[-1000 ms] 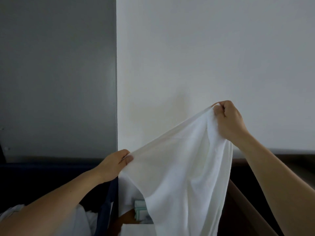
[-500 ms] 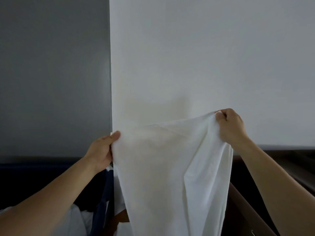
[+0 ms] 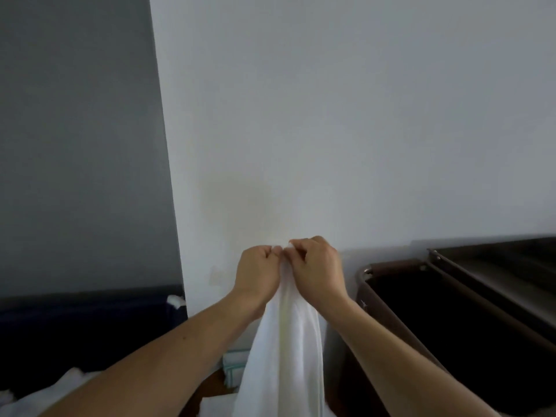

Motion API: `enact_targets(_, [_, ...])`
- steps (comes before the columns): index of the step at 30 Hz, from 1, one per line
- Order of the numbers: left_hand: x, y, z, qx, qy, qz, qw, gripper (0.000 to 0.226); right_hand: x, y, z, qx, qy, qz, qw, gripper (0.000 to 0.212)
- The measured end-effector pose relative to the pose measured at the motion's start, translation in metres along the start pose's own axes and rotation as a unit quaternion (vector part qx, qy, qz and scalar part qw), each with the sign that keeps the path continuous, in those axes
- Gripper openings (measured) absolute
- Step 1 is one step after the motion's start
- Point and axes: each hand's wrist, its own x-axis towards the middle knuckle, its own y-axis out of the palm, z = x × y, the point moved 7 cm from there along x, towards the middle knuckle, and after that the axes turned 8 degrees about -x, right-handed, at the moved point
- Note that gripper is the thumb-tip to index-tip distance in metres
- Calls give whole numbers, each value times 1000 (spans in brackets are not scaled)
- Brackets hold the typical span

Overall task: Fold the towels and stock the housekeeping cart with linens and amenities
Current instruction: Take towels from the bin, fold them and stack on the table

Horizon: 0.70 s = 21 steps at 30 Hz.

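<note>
A white towel hangs straight down in front of me, doubled lengthwise. My left hand and my right hand meet at its top edge, knuckle to knuckle, each pinching a corner of the cloth. The towel's lower end runs out of the bottom of the view. The dark brown housekeeping cart stands to the right, its deep bin open.
A white wall is close ahead, with a grey wall to the left. A dark blue bin sits at lower left with white linen in it. A folded striped cloth lies behind the towel.
My hands were apart, holding the towel spread wide. They have come together at the centre, and the towel now hangs folded in half. The view has shifted left, showing the cart.
</note>
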Motion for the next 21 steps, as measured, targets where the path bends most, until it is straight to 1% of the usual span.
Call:
enact_targets(2, [0,1,3,0,0,0,1000,39,-4,6,-5,31,20,2,999,24])
enact_targets(5, [-2,5,10,-2,-11,25,1000,40,-6,11,-10,87,49,9,995,24])
enact_targets(8, [-5,4,17,-33,-31,46,998,52,-10,23,-11,173,69,62,981,24])
enact_targets(10, [-8,2,17,-57,-27,81,995,53,-15,32,-10,253,82,109,958,23])
enact_targets(12, [-10,1,15,-47,-10,120,992,41,-17,36,-8,314,88,147,934,25])
enact_targets(15, [-7,-5,16,8,24,141,990,7,-14,35,-2,384,99,203,895,27])
enact_targets(16, [-5,-10,17,13,33,137,990,9,-14,34,0,405,104,228,879,31])
enact_targets(18, [-3,-19,17,23,41,126,991,29,-13,28,3,429,99,279,853,38])
enact_targets(19, [-4,-21,17,18,38,137,990,35,-12,24,3,419,83,301,853,39])
enact_targets(21, [-8,-22,20,-9,17,183,983,37,-8,15,1,361,49,324,873,37])
